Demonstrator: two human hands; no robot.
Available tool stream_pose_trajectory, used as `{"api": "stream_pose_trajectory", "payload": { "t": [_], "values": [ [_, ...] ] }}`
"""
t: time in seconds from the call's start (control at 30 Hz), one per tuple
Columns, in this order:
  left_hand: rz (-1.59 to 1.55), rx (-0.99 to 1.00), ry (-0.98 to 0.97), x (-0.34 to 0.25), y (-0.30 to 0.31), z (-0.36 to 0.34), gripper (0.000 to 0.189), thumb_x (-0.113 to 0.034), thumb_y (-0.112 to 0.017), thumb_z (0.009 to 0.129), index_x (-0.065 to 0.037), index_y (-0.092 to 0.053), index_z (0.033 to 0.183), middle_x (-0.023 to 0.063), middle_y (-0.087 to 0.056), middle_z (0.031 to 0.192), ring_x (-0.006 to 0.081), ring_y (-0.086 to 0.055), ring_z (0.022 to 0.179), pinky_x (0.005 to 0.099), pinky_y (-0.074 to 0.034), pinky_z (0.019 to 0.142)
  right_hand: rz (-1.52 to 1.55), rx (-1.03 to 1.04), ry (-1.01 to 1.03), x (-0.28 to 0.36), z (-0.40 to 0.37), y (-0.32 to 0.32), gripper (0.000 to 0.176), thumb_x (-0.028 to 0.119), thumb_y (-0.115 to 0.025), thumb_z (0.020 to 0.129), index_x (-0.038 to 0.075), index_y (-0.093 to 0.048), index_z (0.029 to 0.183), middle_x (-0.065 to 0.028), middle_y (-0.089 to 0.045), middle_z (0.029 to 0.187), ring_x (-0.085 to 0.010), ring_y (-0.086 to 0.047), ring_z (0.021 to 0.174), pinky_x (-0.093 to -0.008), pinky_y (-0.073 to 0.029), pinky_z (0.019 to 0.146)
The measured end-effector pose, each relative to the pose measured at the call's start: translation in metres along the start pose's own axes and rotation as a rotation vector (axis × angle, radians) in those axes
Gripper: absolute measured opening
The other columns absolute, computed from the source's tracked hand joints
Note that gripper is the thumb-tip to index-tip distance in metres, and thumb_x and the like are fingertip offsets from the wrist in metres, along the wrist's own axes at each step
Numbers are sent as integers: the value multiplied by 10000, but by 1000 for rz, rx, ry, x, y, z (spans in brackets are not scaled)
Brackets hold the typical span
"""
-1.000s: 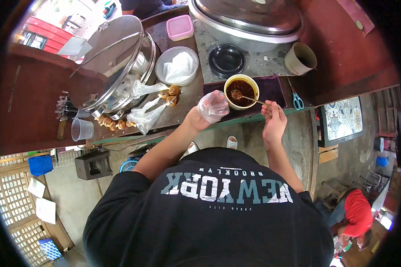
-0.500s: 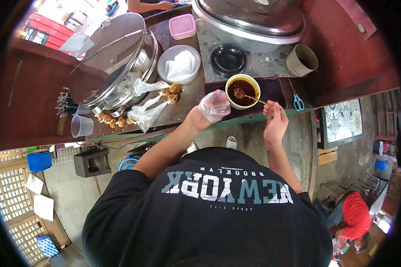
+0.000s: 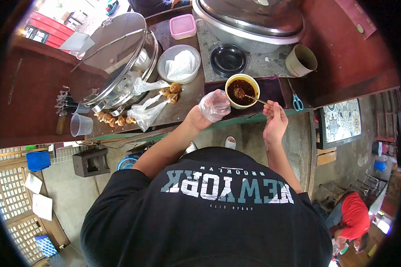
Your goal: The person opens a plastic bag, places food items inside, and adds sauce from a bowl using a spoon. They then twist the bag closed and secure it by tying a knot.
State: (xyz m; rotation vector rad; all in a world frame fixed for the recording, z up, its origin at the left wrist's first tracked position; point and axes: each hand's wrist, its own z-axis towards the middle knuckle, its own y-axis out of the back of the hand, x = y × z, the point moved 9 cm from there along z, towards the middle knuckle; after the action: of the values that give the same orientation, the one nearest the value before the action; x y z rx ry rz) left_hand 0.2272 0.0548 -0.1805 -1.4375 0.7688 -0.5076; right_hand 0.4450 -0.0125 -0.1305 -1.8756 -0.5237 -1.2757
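The tub of sauce (image 3: 242,107) sits at the near edge of the desk (image 3: 192,94), upright, on a dark purple cloth (image 3: 273,92); its contents are dark reddish brown. A spoon (image 3: 256,99) leans over the rim, its bowl inside the tub and loaded with chopped bits; whether the bowl is partly under the surface cannot be told. The right hand (image 3: 275,125) has its fingers pinched together on the end of the handle, just outside the tub. The left hand (image 3: 199,118) holds a clear plastic bag (image 3: 214,106) just beside the tub, fingers curved at it; which of them lie inside the film cannot be made out. Beyond the tub, black plates (image 3: 228,60) rest stacked on a grey slab (image 3: 266,67), with a beige container (image 3: 301,61) to the right and a large lidded metal pot (image 3: 259,43) behind. Blue-handled scissors (image 3: 297,102) lie right of the cloth. To the left are knotted bags (image 3: 147,116) beside brown balls (image 3: 174,88), a round plastic bowl (image 3: 161,70) containing a white bag (image 3: 181,65), and a pink-lidded box (image 3: 182,26). A clear cup (image 3: 81,126) stands at the far left.
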Motion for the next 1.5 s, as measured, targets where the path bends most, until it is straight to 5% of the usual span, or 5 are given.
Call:
{"api": "stream_pose_trajectory", "payload": {
  "t": [0.33, 0.57, 0.87, 1.2, 1.5],
  "values": [
    [11, -31, -15, 1, 2, 1, 371, -233, -515, 901, -125, -535, 1255, 113, -579, 1192, 324, -539, 1119, 535, -429, 953, -55, 117, 24, 17, -23, -39, 257, 195, -495, 963, -28, -623, 976, -76, -648, 843, -116, -586, 743, -242, -474, 711],
    [20, 19, -60, 0, -4, 3, 395, -264, -557, 883, -116, -530, 1249, 129, -568, 1184, 312, -552, 1082, 501, -450, 949, -764, 496, 617, 43, -72, -94, 124, 82, -556, 897, 18, -636, 967, -109, -640, 866, -224, -626, 787, -317, -496, 721],
    [-63, 4, -26, 4, -5, 8, 329, -213, -531, 896, -72, -563, 1191, 119, -597, 1092, 293, -552, 1038, 433, -460, 948, -847, 687, 842, 61, -99, -115, 136, 40, -594, 836, 41, -643, 963, -114, -628, 884, -275, -609, 803, -338, -497, 713],
    [-81, -102, -25, 2, 1, 1, 387, -211, -550, 874, -89, -532, 1240, 160, -540, 1216, 363, -554, 1075, 515, -426, 941, -105, 175, 11, 14, -35, -49, 278, 211, -490, 965, -35, -619, 993, -71, -644, 857, -127, -588, 758, -249, -476, 719],
    [-70, 0, -35, 1, -10, 6, 370, -206, -552, 869, -95, -556, 1222, 138, -571, 1160, 335, -569, 1030, 486, -435, 914, -124, 53, 121, 27, -9, -28, 266, 203, -496, 964, -32, -619, 992, -74, -648, 862, -119, -584, 777, -240, -471, 716]
  ]
}}
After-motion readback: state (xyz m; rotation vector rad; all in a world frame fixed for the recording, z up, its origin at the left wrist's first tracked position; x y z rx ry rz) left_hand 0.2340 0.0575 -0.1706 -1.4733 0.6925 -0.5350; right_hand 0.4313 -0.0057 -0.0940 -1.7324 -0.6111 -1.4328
